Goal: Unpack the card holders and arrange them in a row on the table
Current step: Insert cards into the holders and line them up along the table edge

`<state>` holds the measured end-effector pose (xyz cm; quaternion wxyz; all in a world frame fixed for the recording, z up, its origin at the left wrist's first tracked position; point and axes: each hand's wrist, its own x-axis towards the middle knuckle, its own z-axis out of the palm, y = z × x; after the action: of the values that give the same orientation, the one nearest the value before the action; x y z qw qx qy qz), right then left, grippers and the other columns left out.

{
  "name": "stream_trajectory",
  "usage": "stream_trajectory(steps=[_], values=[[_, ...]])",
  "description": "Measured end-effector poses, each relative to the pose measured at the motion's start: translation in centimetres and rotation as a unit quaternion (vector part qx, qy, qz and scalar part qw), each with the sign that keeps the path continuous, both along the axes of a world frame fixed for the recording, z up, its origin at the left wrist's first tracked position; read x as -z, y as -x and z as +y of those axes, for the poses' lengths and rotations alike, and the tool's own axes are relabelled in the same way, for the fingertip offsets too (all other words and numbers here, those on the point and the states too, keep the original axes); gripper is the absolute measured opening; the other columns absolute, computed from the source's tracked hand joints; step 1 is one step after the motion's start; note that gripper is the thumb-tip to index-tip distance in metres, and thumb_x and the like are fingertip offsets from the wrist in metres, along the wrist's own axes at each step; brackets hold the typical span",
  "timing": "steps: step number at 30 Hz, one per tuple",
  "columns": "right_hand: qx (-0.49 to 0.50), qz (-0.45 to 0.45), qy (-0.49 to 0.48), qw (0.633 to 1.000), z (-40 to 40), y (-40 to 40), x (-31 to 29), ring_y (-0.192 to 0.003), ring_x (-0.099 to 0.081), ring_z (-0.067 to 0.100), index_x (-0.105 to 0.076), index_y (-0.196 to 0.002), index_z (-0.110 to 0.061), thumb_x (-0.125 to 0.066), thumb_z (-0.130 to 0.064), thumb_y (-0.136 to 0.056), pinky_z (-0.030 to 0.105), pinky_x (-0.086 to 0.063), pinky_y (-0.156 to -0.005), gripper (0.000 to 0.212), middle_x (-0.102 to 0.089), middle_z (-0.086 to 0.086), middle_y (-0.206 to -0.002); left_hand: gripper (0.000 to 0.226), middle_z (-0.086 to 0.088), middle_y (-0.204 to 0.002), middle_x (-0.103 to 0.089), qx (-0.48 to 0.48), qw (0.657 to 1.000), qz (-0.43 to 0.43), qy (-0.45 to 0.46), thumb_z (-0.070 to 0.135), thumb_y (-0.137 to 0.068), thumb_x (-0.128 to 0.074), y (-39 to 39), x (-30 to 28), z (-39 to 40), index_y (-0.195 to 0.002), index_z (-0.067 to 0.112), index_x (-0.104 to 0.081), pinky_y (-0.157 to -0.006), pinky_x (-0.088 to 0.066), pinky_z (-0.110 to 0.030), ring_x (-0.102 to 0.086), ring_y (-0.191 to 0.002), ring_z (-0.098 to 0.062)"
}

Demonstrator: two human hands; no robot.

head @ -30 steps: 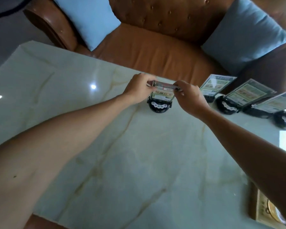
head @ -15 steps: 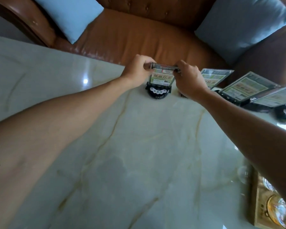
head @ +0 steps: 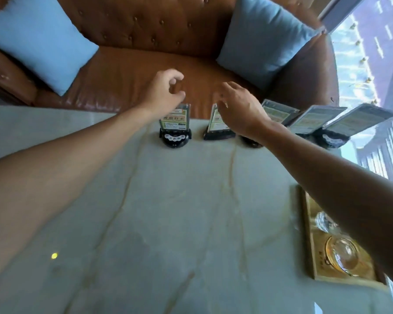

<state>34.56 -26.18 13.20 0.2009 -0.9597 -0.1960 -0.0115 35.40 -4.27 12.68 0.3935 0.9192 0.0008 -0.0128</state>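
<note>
Several card holders stand in a row along the far edge of the marble table (head: 168,211), each a clear upright panel with a green card on a black base. The leftmost holder (head: 174,130) stands free on the table. My left hand (head: 166,91) hovers just above its top edge, fingers loosely curled and holding nothing. My right hand (head: 238,109) is spread over the second holder (head: 216,128), partly hiding it, with nothing gripped. Three more holders (head: 313,123) lean to the right of it.
A brown leather sofa (head: 145,71) with two blue cushions (head: 34,41) lies just beyond the table's far edge. A wooden tray (head: 309,245) with glassware sits at the right, under my right forearm. A window is at the far right.
Both hands have let go of the leftmost holder, which now stands on the table. My left hand rose above it and my right hand moved right over the second holder.
</note>
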Motion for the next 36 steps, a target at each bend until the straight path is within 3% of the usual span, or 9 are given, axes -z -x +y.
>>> stream_trajectory(steps=[3, 8, 13, 19, 21, 25, 29, 32, 36], values=[[0.043, -0.014, -0.008, 0.999, -5.1, -0.3, -1.8, -0.091, -0.063, 0.034, -0.063, -0.106, -0.015, -0.047, -0.014, -0.087, 0.041, -0.053, -0.076, 0.025, -0.063, 0.012, -0.106, 0.037, -0.011, -0.121, -0.065, 0.058, 0.998, -0.021, 0.000, 0.020, -0.086, -0.071, -0.6, -2.0, -5.0, -0.122, 0.016, -0.066, -0.100, -0.052, -0.041, -0.062, -0.113, -0.021], [0.090, 0.005, 0.034, 0.995, -15.0, -1.3, -4.2, -0.109, -0.059, 0.036, -0.060, -0.125, -0.010, -0.053, -0.017, -0.086, 0.038, -0.048, -0.090, 0.040, -0.062, 0.016, -0.122, 0.033, -0.007, -0.113, -0.071, 0.127, 0.992, -0.017, -0.009, 0.020, -0.084, -0.074, -0.9, -3.6, -13.3, -0.117, 0.018, -0.070, -0.096, -0.054, -0.038, -0.067, -0.106, -0.022], [0.135, -0.001, 0.061, 0.989, -24.8, -2.1, -5.2, -0.111, -0.060, 0.035, -0.063, -0.123, -0.009, -0.059, -0.018, -0.089, 0.036, -0.045, -0.092, 0.035, -0.065, 0.016, -0.120, 0.031, -0.004, -0.109, -0.071, 0.176, 0.984, -0.025, -0.033, 0.024, -0.084, -0.074, -1.4, -3.8, -21.6, -0.115, 0.022, -0.070, -0.092, -0.054, -0.032, -0.066, -0.100, -0.017], [0.180, 0.084, 0.087, 0.976, -34.5, -2.6, -2.7, -0.113, -0.057, 0.036, -0.061, -0.124, -0.013, -0.062, -0.020, -0.088, 0.042, -0.047, -0.095, 0.037, -0.062, 0.020, -0.121, 0.035, 0.005, -0.089, -0.070, 0.181, 0.983, 0.002, -0.032, 0.027, -0.084, -0.072, -2.2, -2.5, -30.5, -0.118, 0.020, -0.069, -0.080, -0.048, -0.022, -0.068, -0.089, -0.016], [0.202, 0.092, 0.085, 0.971, -36.4, -2.5, -1.2, -0.114, -0.056, 0.037, -0.060, -0.127, -0.013, -0.060, -0.018, -0.088, 0.042, -0.046, -0.093, 0.040, -0.061, 0.021, -0.122, 0.046, 0.007, -0.078, -0.070, 0.163, 0.986, 0.029, -0.029, 0.029, -0.085, -0.069, -2.4, -1.5, -33.0, -0.129, 0.018, -0.063, -0.082, -0.052, -0.025, -0.072, -0.085, -0.016], [0.214, 0.107, 0.107, 0.965, -38.3, -2.5, 1.3, -0.120, -0.053, 0.040, -0.051, -0.139, -0.011, -0.057, -0.009, -0.085, 0.046, -0.050, -0.093, 0.054, -0.057, 0.022, -0.129, 0.068, -0.006, -0.103, -0.067, 0.145, 0.980, 0.131, -0.028, 0.026, -0.088, -0.060, -3.0, 0.4, -36.9, -0.150, 0.013, -0.035, -0.062, -0.063, -0.037, -0.074, -0.058, -0.019], [0.208, 0.071, 0.132, 0.967, -39.0, -3.2, 2.7, -0.119, -0.049, 0.041, -0.053, -0.137, -0.010, -0.054, -0.003, -0.084, 0.047, -0.051, -0.087, 0.054, -0.057, 0.021, -0.126, 0.059, -0.008, -0.107, -0.066, 0.135, 0.970, 0.175, -0.099, 0.030, -0.085, -0.059, -3.5, 2.1, -38.4, -0.139, 0.009, -0.042, -0.066, -0.064, -0.042, -0.075, -0.070, -0.025], [0.199, 0.057, 0.157, 0.966, -39.3, -3.7, 3.4, -0.117, -0.049, 0.040, -0.056, -0.133, -0.012, -0.052, -0.002, -0.085, 0.044, -0.049, -0.080, 0.049, -0.057, 0.018, -0.122, 0.038, -0.007, -0.110, -0.068, 0.112, 0.977, 0.142, -0.115, 0.042, -0.086, -0.060, -3.8, 3.5, -38.9, -0.112, 0.015, -0.059, -0.079, -0.055, -0.035, -0.067, -0.097, -0.030], [0.204, 0.065, 0.151, 0.965, -39.7, -4.1, 4.3, -0.100, -0.060, 0.041, -0.058, -0.126, -0.013, -0.051, -0.002, -0.087, 0.037, -0.046, -0.070, 0.041, -0.062, 0.021, -0.112, 0.046, -0.011, -0.105, -0.070, 0.054, 0.990, 0.085, -0.103, 0.056, -0.087, -0.057, -4.1, 4.5, -39.8, -0.098, 0.012, -0.063, -0.080, -0.051, -0.036, -0.063, -0.101, -0.034]])
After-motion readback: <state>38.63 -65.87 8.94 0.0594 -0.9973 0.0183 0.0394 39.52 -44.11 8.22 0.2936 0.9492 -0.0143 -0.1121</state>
